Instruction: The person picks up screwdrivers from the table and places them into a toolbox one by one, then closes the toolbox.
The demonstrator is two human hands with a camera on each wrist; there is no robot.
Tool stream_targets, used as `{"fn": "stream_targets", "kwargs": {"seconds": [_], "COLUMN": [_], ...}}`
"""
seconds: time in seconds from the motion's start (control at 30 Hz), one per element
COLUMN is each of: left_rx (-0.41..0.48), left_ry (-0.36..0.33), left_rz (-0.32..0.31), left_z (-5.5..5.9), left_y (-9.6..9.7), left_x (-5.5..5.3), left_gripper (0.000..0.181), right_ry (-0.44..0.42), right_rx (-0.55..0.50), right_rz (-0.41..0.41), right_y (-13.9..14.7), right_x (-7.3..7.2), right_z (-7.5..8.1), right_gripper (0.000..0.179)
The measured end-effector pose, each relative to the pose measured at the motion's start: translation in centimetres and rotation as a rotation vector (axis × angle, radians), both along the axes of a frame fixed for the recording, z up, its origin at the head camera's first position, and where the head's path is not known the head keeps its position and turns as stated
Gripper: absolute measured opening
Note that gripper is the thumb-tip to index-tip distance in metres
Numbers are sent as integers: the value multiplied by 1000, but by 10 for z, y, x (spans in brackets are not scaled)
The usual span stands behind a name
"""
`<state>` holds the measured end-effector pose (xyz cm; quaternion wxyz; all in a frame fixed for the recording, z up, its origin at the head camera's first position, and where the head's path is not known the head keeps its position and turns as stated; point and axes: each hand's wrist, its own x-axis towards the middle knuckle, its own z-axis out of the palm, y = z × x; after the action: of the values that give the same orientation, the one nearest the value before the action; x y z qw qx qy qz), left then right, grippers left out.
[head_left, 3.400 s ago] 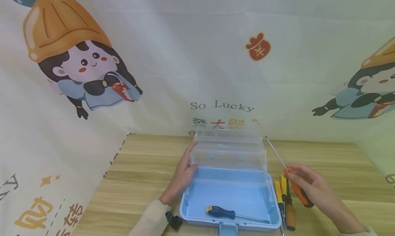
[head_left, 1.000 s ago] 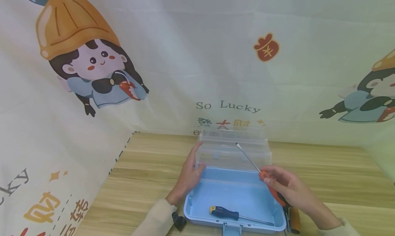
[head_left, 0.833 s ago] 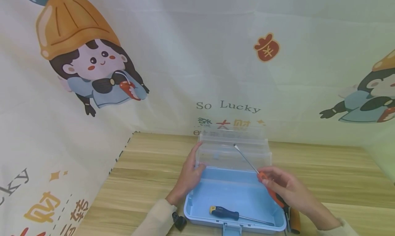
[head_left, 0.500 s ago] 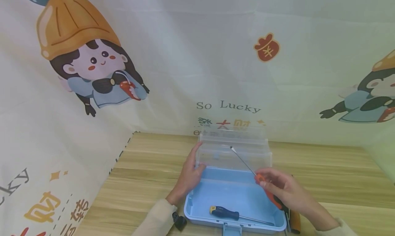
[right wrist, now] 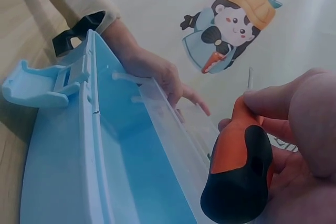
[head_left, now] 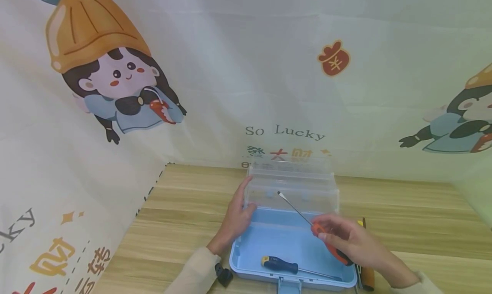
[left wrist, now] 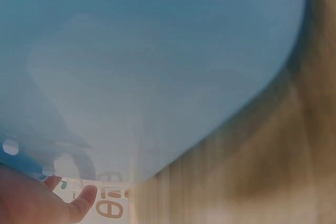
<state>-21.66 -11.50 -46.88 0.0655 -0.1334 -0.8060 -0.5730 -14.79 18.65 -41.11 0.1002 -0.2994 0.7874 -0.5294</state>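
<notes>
A light blue toolbox [head_left: 269,238] with its clear lid [head_left: 292,187] tipped back stands on the table. My left hand [head_left: 236,217] holds the lid's left edge, thumb toward the inside; the left wrist view mostly shows the box's side wall [left wrist: 157,77]. Over the box's right part, my right hand [head_left: 349,238] pinches an orange and black screwdriver [right wrist: 236,166] by its handle, flat tip pointing up and left. Inside the box, near the front wall, lies a dark blue screwdriver [head_left: 280,265] with a yellow end, its shaft toward the right.
Right of the box, partly hidden by my right hand, lie more tools, among them one with a brown handle [head_left: 368,279]. The box's front latch [head_left: 289,285] hangs open. A patterned cloth [head_left: 215,72] rises behind the wooden table [head_left: 184,200].
My right hand has brought the orange and black screwdriver leftward from beside the box to above it, and slightly lower lately. The left hand stays on the lid.
</notes>
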Motion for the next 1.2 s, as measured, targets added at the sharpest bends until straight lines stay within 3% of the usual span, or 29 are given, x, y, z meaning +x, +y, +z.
{"fn": "stream_targets", "kwargs": {"seconds": [0.37,0.7,0.8,1.03,1.2], "left_rx": [5,19,22,21,23], "left_ry": [2,-4,-18,-31,-26], "left_rz": [-2,-2,-5,-31,-28], "left_z": [0,-2,3,31,33], "left_y": [0,0,1,3,3], "left_x": [0,-2,1,18,20], "left_gripper": [72,71,71,68,68], "right_ry": [81,78,89,86,72], "right_rx": [-31,11,14,18,46], "right_rz": [176,223,245,288,291], "right_y": [-3,-6,-7,-10,-11], "right_x": [-1,-4,-4,-6,-7], "right_z": [-6,-12,-13,-17,-20], "right_gripper": [28,28,27,27,26]}}
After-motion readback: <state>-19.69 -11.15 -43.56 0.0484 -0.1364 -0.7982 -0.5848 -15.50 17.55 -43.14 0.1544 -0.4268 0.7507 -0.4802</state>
